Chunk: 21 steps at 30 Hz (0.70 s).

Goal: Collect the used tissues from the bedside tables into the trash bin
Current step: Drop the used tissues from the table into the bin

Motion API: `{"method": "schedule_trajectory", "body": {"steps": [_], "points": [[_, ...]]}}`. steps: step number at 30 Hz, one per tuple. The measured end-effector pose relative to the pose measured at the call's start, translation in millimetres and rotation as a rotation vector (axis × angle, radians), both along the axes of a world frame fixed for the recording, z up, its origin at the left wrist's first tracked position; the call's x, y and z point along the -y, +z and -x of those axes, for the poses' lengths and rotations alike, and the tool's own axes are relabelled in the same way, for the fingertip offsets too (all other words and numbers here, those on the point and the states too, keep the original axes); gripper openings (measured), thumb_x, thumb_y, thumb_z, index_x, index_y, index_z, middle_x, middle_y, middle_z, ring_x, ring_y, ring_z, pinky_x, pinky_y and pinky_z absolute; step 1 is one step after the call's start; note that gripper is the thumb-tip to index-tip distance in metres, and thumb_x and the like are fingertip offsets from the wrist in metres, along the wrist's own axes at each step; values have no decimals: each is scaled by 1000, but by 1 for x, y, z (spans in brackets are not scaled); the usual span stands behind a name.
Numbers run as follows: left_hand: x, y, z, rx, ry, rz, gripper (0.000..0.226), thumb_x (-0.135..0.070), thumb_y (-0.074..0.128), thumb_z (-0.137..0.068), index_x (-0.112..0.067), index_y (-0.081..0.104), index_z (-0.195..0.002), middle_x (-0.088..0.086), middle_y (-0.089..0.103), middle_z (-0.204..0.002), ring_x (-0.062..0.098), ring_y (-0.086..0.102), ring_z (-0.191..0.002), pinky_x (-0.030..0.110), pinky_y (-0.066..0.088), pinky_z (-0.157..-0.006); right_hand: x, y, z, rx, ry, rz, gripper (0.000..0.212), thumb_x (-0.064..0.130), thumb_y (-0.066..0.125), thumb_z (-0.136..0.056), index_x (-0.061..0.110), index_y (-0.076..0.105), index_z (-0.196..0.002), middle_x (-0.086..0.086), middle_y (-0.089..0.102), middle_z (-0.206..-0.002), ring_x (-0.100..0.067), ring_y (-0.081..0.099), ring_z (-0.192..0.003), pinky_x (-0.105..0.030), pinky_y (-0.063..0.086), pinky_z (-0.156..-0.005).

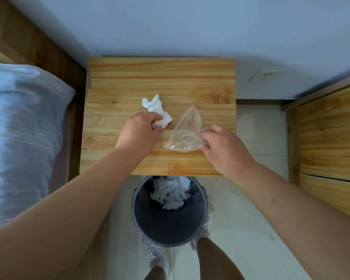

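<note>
The left hand (139, 128) pinches the crumpled tissue's (152, 106) near end, the right hand (224, 147) pinches the clear plastic bag's (188, 126) corner, and the trash bin (160, 225) stands just nearward.

1 bedside table (162, 77) carries 1 crumpled white tissue (154, 107) near its middle and 1 clear plastic bag (187, 128) nearer its right edge. 2 hands are over it: the left hand (138, 131) grips the tissue, the right hand (224, 150) pinches the plastic bag. 1 grey trash bin (160, 225) stands on the floor at the table's front edge, holding a heap of crumpled tissues (172, 194) too tangled to count. 2 shoes flank it, the left shoe (155, 254) and the right shoe (206, 227). Around the table are 1 wall socket (264, 74), 1 bed (22, 128) and 1 wooden cabinet (329, 134).
</note>
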<state>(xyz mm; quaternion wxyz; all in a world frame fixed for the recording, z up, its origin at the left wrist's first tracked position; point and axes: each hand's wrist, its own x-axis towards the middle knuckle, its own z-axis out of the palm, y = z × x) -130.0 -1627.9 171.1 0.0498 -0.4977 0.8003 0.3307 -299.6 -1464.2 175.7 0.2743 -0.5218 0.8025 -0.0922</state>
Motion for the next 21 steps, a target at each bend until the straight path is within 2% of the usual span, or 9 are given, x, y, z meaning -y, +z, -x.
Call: {"method": "schedule_trajectory", "body": {"steps": [2,3,6,9,12,14,15,18,21], "points": [[-3,5,-3,-16,50,-21,26,-24,63,-103,-27,74,-127,-13,63,-94,3,62,-74,22,42,-55,-3,6,0,-7,-1,7,23,14,58,-102,7,76,-115,-8,66,-106,-26,64,-89,-41,56,-79],[-5,8,-5,-23,57,-15,24,-24,63,-103,-28,75,-123,-15,62,-93,0,60,-73,20,40,-54,-5,11,0,-1,-8,29,22,12,58,-102,4,77,-111,-8,67,-105,-26,65,-88,-42,56,-78],[-13,22,-15,-60,2,37,20,-22,64,-103,-26,75,-119,-11,65,-103,-7,57,-78,13,38,-60,-12,26,0,34,-42,117,19,6,59,-100,1,77,-105,-9,69,-100,-28,66,-85,-44,57,-74],[-25,39,-31,-122,32,39,17,-22,66,-102,-29,75,-113,-19,64,-99,-8,61,-82,6,40,-59,-25,43,-4,0,-79,192,20,6,61,-98,-3,69,-83,-10,61,-82,-30,58,-71,-44,51,-62],[-43,56,-57,-197,67,8,16,-22,70,-99,-38,72,-105,-21,67,-96,-14,60,-95,-2,43,-67,-44,62,-12,8,-149,280,12,4,65,-94,-2,71,-85,-4,58,-79,-26,55,-69,-33,44,-59],[-57,66,-76,-241,71,-18,21,-23,71,-98,-43,68,-99,-21,69,-96,-10,63,-96,-2,44,-70,-59,73,-23,36,-186,299,6,0,67,-91,4,72,-90,11,52,-78,-10,51,-71,-16,39,-62],[-66,70,-85,-265,78,-39,23,-24,71,-97,-47,66,-96,-21,69,-95,-8,64,-95,-1,46,-71,-67,78,-30,46,-193,304,12,-1,68,-90,10,69,-87,18,46,-75,-3,49,-71,-9,36,-63],[-90,75,-114,-310,101,-98,24,-30,68,-91,-53,62,-88,-19,71,-93,-1,68,-90,6,51,-73,-89,84,-54,90,-204,309,37,-5,69,-86,25,49,-82,25,38,-74,12,50,-75,-5,37,-65],[-111,65,-144,-295,116,-149,27,-23,70,-91,-50,64,-88,-17,70,-91,4,69,-88,14,56,-71,-110,74,-79,132,-227,257,38,-5,69,-86,25,46,-80,20,41,-73,7,49,-72,-8,36,-63]]}}
